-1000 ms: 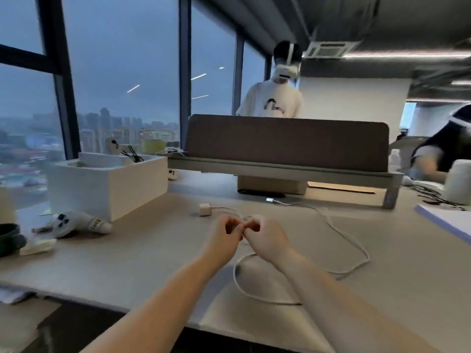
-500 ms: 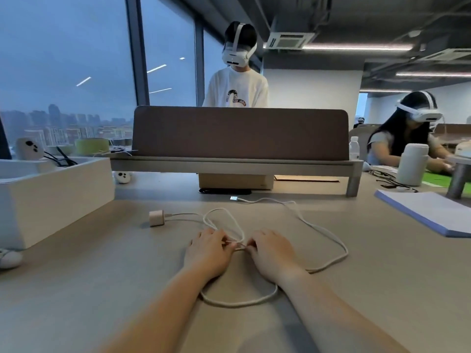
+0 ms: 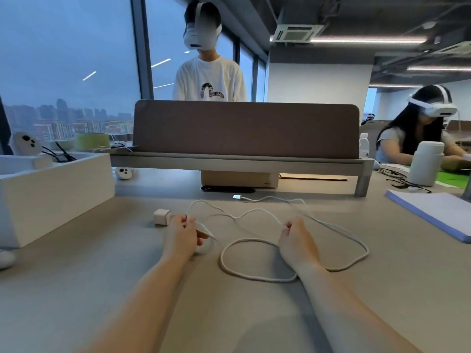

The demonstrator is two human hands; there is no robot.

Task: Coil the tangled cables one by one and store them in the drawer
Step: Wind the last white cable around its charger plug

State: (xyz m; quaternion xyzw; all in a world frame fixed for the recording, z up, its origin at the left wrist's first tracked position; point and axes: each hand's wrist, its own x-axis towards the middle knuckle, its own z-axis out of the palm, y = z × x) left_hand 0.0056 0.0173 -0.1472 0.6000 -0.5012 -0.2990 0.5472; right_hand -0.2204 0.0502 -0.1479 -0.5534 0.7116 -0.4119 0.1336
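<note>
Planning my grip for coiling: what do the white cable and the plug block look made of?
White cable: probably a smooth, matte rubbery sheath; it lies in soft loops without kinks. Plug block: seemingly hard matte plastic; crisp boxy edges.

The left hand and right hand, pressed together half a second ago, drew apart along the worktop, each still pinching the white cable, whose loops spread wider between them.
</note>
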